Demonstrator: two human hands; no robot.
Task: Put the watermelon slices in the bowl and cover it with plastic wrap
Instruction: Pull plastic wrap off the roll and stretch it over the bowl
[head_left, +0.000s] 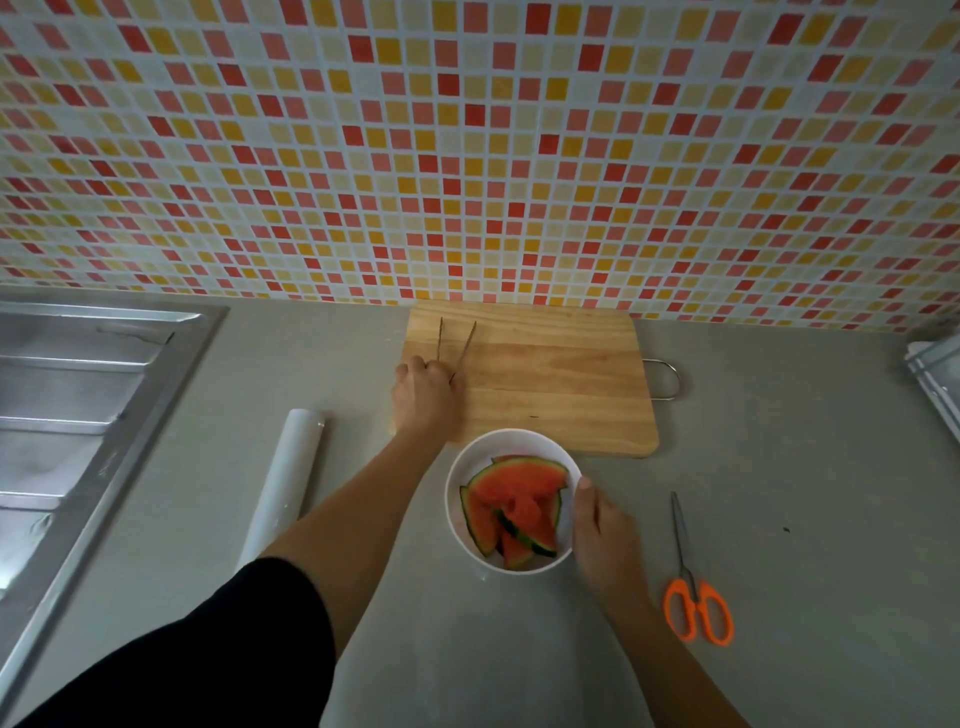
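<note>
One white bowl (462, 467) sits on the grey counter (779, 467) just in front of the wooden cutting board (550, 374), and the watermelon slices (514, 483) are already inside it. At least four wedges can be counted, red flesh up and green rinds overlapping, so an exact number is hard to fix. Taking the bowl as the clock's centre, the right hand (602, 530) is at 3 to 4 o'clock, gripping the bowl's edge with the thumb laid on the rim; its other fingers are hidden behind the bowl's outer wall. The left hand (423, 392) reaches to about 11 o'clock, over the near-left corner of the board, its fingers curled round one pair of thin metal tongs (463, 352). Their two prongs point away toward the wall and spread slightly apart, with nothing between them. The board itself is bare of fruit, and a single metal loop handle (667, 379) juts from its right end at about 1 o'clock. One roll of plastic wrap (285, 478) lies at 9 o'clock, well apart from the bowl, with its long axis running toward and away from the person. One pair of orange-handled scissors (693, 592) lies closed at 4 o'clock, blades pointing away. A steel sink (93, 395) fills the far left, and a mosaic tile wall (467, 156) of red, orange and cream squares rises behind the counter. A black sleeve (208, 649) covers the left upper arm.
</note>
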